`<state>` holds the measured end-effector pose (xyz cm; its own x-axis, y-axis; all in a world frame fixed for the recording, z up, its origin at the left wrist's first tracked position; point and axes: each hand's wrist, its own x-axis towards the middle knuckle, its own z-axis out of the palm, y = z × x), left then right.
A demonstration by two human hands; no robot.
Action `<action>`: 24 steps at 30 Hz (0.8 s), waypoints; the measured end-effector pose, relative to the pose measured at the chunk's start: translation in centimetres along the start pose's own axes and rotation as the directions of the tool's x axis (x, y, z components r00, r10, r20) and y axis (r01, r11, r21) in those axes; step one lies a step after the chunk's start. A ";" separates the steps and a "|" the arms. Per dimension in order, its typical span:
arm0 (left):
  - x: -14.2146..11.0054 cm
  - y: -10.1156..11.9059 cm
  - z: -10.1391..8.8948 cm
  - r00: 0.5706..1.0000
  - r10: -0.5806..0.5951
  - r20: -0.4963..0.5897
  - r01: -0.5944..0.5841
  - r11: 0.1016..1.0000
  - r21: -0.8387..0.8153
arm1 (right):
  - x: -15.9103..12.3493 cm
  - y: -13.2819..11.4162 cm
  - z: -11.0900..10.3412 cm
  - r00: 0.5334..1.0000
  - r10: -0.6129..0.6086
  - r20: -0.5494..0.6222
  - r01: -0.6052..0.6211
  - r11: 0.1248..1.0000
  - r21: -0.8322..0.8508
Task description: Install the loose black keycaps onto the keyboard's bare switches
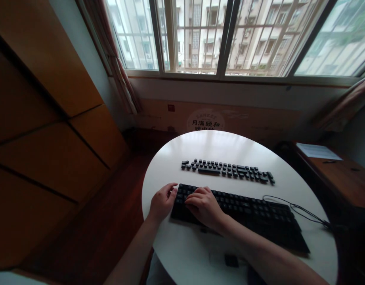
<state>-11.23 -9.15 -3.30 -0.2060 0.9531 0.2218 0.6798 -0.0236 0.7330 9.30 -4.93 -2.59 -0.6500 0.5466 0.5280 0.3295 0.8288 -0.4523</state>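
Black keyboard [244, 209] front and centre in the head view, lying at a slant on the round white surface [167, 166], its left end tucked between two bare hands! Left hand [161, 202] is right at that left end, thumb and forefinger slightly apart beside the far corner, and whether they touch the casing I cannot tell. Over comes the right hand [203, 206], palm down above the keys on the left part of the board, fingers bunched and bent, the tips down at the keys; whether they are clamped on one is hidden from here. The right forearm slants across the near side of the board. Beyond the keyboard, well apart from both hands, loose black keycaps [241, 171] run in uneven rows, with one long bar-shaped keycap [209, 171] among them on the near side. Off to the right, a thin black cable [307, 213] loops over the white top towards its edge. Near the front, a small dark square object [231, 260] sits close to the right forearm, too dim to name. Around all this: brown cabinets [48, 150] on the left, a barred window [200, 39] ahead, and a paper sheet [319, 151] on the wooden furniture [345, 178] at right.
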 end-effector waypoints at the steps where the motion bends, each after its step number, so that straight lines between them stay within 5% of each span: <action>1: 0.0 0.0 0.0 1.000 0.003 -0.002 -0.003 1.000 0.000 | -0.1 0.1 0.2 1.000 -0.009 0.004 0.009 1.000 -0.002; 24: 0.1 0.2 0.1 0.999 -0.014 0.030 0.013 1.000 0.023 | -0.2 -0.3 -0.2 0.994 0.007 0.110 -0.002 0.999 -0.039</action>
<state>-11.04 -9.07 -3.20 -0.1938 0.9620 0.1924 0.6935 -0.0043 0.7205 9.46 -5.23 -2.46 -0.7190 0.5356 0.4430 0.3577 0.8316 -0.4248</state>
